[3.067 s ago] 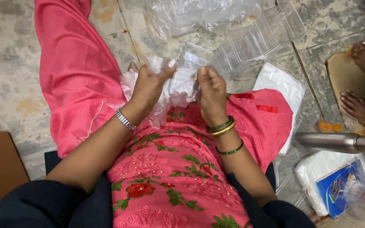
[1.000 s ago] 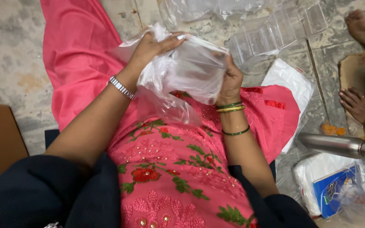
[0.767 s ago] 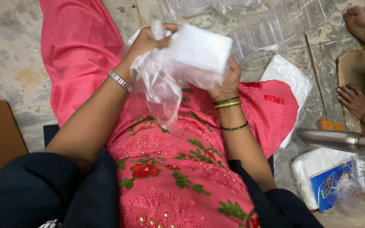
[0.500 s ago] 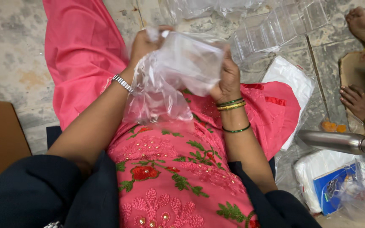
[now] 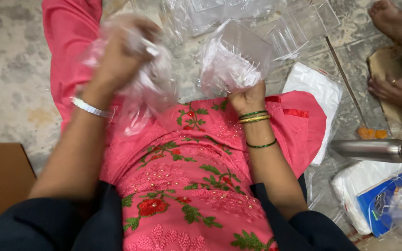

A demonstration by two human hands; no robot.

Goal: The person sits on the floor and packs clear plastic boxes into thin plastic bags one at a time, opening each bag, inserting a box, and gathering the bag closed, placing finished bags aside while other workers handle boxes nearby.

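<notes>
The person sits on the stone floor (image 5: 10, 56) in a pink embroidered dress (image 5: 191, 176), and both hands are raised over the lap.

The left hand (image 5: 122, 58) is at about 11 o'clock from the lap. Its grip is closed tightly: the fingers are curled into a fist around a crumpled clear plastic bag (image 5: 150, 93), which wraps over the knuckles and hangs down toward the dress. The hand looks blurred, so I cannot tell the single fingers well. A silver bracelet (image 5: 89, 108) sits on this wrist.

The right hand (image 5: 247, 97) is at about 1 o'clock from the lap. Its grip is also closed, the fingers pinching the lower edge of a clear plastic box (image 5: 236, 58) that is partly covered with thin plastic film. The box stands up above the hand, tilted to the right. Green and gold bangles (image 5: 254, 117) are on this wrist.

The two hands are well apart, and the bag and the box do not touch.

At 12 o'clock, more empty clear boxes (image 5: 298, 25) lie on the floor. At 2 o'clock lies a white packet (image 5: 317, 88). At 3 o'clock there are a steel bottle (image 5: 378, 149) and another person's hand (image 5: 396, 90) on a piece of cardboard.
</notes>
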